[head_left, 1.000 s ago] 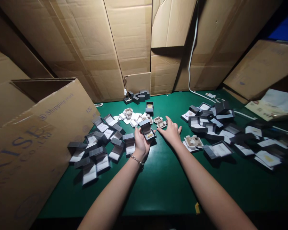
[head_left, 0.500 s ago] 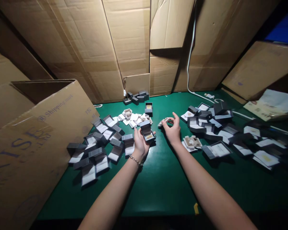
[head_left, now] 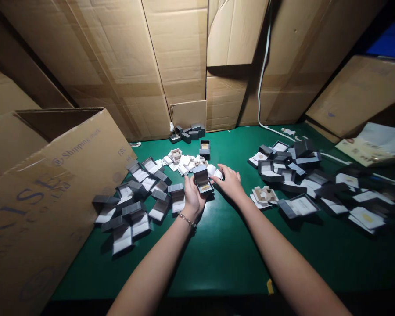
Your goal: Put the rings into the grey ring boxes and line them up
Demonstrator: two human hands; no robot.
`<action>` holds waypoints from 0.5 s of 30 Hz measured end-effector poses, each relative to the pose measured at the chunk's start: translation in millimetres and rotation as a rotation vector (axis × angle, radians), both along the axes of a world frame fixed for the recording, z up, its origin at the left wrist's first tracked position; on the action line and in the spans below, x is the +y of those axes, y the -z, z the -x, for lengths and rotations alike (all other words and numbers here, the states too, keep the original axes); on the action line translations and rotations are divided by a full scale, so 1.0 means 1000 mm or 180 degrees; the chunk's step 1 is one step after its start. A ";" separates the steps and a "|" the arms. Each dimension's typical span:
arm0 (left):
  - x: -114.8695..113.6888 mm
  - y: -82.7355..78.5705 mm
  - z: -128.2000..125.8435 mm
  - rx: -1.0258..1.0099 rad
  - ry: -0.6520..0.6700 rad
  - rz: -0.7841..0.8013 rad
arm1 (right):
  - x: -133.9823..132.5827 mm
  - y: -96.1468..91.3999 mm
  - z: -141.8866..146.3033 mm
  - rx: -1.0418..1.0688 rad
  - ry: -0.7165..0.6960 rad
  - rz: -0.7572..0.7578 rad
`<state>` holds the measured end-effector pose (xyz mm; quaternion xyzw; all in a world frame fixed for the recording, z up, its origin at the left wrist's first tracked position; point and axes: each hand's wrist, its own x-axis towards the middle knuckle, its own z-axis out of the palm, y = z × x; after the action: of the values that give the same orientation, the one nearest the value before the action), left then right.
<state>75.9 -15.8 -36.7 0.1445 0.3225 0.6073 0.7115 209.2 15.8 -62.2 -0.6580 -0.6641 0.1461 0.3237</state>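
My left hand [head_left: 193, 196] is closed around a small dark grey jewelry box [head_left: 202, 179] with its lid raised. Something small and yellowish lies in the box's lower half. Just to the right, my right hand [head_left: 231, 182] pinches a white box insert [head_left: 218, 174] between thumb and fingers, close beside the box. Behind both hands is a pile of white inserts [head_left: 183, 163]. Another open jewelry box [head_left: 204, 148], with a yellow patch inside, stands behind that pile's right end.
Opened grey boxes [head_left: 136, 206] lie scattered on the left, beside a large carton [head_left: 62, 184]. More boxes [head_left: 283, 169] spread across the right, with a beige insert [head_left: 264, 195] nearer me. Cartons [head_left: 177, 52] wall the back of the green table [head_left: 213, 263]. A white cable [head_left: 260, 87] hangs there.
My right hand has moved left with the insert, turning lower and nearer the jewelry box. My left hand keeps the box in nearly the same place.
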 end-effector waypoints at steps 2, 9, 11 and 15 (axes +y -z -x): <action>0.000 0.000 -0.001 -0.0006 -0.0049 -0.0011 | -0.001 0.000 0.001 -0.0060 -0.0042 0.0016; 0.002 0.002 -0.002 -0.0064 -0.0275 0.0002 | -0.001 -0.002 0.004 0.0041 -0.0181 0.0049; 0.001 0.002 -0.001 -0.0105 -0.0180 -0.0066 | 0.001 -0.001 0.003 0.0104 -0.0234 0.0034; 0.000 0.000 0.000 -0.0044 0.0046 -0.0102 | 0.006 0.003 -0.001 0.0704 -0.0105 -0.0177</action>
<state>75.9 -16.2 -36.8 0.1541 0.3068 0.6082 0.7158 209.8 21.9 -64.7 -0.6175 -0.6389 0.2046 0.4106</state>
